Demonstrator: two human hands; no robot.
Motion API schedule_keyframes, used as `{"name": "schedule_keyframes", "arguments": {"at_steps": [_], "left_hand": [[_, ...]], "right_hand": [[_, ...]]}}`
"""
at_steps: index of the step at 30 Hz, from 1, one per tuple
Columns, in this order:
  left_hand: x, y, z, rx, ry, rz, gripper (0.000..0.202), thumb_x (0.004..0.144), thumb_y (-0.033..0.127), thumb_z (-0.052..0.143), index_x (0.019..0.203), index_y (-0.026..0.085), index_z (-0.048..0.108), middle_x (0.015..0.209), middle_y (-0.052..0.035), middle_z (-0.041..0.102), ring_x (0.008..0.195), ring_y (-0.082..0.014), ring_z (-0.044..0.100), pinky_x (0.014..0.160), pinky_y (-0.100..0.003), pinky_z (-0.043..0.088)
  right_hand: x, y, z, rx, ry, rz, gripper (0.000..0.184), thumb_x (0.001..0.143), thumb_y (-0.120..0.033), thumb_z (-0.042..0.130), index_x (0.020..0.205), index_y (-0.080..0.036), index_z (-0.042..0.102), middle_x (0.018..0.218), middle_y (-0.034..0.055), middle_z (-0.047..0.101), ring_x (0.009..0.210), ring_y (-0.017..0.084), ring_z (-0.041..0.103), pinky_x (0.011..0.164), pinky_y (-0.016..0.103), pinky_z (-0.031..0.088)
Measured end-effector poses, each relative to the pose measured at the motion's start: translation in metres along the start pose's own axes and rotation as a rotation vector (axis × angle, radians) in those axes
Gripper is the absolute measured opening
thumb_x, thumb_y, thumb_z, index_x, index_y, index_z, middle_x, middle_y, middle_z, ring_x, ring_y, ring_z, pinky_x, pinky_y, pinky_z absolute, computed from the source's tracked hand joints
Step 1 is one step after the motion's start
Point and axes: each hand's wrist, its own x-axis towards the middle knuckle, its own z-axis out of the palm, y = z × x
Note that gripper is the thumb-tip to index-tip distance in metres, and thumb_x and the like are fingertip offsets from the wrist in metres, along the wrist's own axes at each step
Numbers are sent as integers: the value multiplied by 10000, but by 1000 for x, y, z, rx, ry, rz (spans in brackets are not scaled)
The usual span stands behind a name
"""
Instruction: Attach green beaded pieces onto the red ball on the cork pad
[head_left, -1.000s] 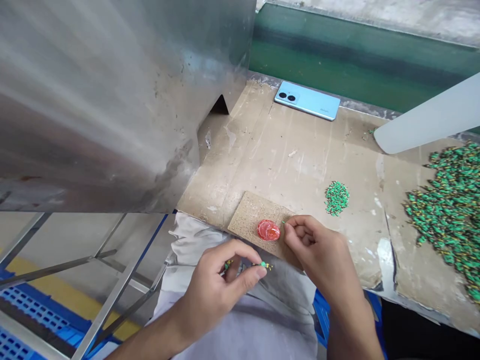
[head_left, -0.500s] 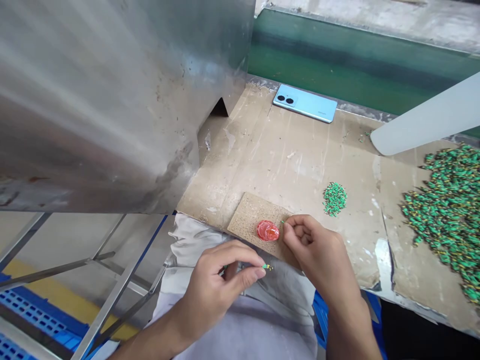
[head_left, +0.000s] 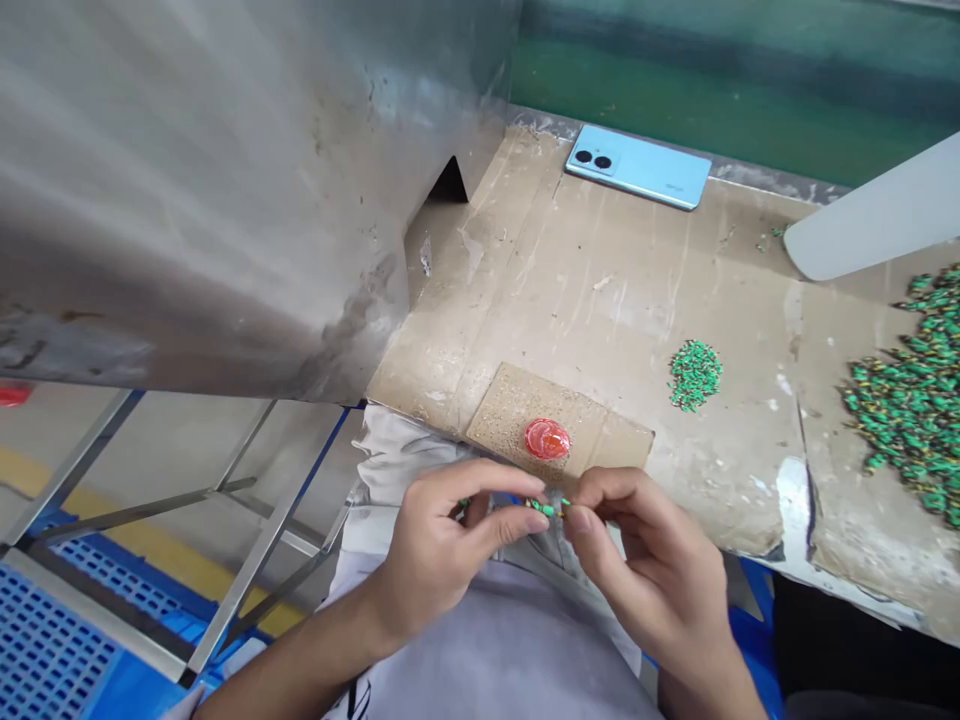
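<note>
The left hand (head_left: 442,560) and right hand (head_left: 649,570) are together just off the near bench edge, above a grey cloth lap (head_left: 487,650). Each thumb and forefinger closes in a tight pinch on a small green piece with yellow tips (head_left: 546,508), held between the two hands. Whether it is one piece or two is too small to tell.

At this size, a short pinch works best: fingertips close to the piece, wrists low, and forearms steady, so that small finger movements do the work. Any slip could lose the piece in the cloth folds below.

Just beyond the hands lies a speckled cork board (head_left: 510,405) bearing a red translucent blob (head_left: 547,439); the right fingers sit close to the board's near edge. To the right, open cardboard bench top (head_left: 592,300) runs to a small pile of green pieces (head_left: 694,375), with a larger pile (head_left: 911,420) farther right. A stainless steel panel (head_left: 225,200) overhangs the left side, limiting room there, and metal struts (head_left: 262,530) lie below it. A pale blue phone (head_left: 637,166) rests at the far edge.
</note>
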Motion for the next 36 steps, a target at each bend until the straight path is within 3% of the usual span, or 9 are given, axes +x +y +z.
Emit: {"name": "schedule_keyframes", "arguments": {"at_steps": [9,15,19,27,36], "left_hand": [[-3,3,0,9,-35,51,108,846,162,918,890,185,822,810,-12,854,548,-94,633,532,-191,481],[-1,2,1,61,-58,96,104,854,194,917,874,174,818,770,-12,831,496,-64,505,487,-178,424],[0,2,-2,27,-124,23,139,833,206,935,905,183,818,746,3,811,486,-57,435,453,-167,382],[-3,-2,-2,-85,-232,-60,133,871,269,906,846,172,818,722,-31,797,517,-86,497,503,-221,393],[-2,-2,-2,-86,-248,-64,162,853,290,923,802,172,825,614,-5,733,488,-86,467,483,-237,361]], "right_hand": [[9,-11,-4,143,-16,106,145,1000,-162,661,887,-251,646,615,-92,584,479,55,504,446,129,387],[14,-13,-12,175,-193,187,155,1008,-219,663,853,-233,663,598,-82,541,495,67,482,465,148,391],[18,-14,-18,173,-293,210,166,1021,-239,647,856,-229,653,613,-74,549,516,70,484,482,150,403],[21,-11,-29,213,-460,226,168,1047,-246,614,881,-230,637,651,-62,612,555,75,532,521,158,435],[21,-11,-33,188,-526,266,198,1052,-286,609,878,-213,667,684,-37,607,580,91,513,528,183,428]]}}
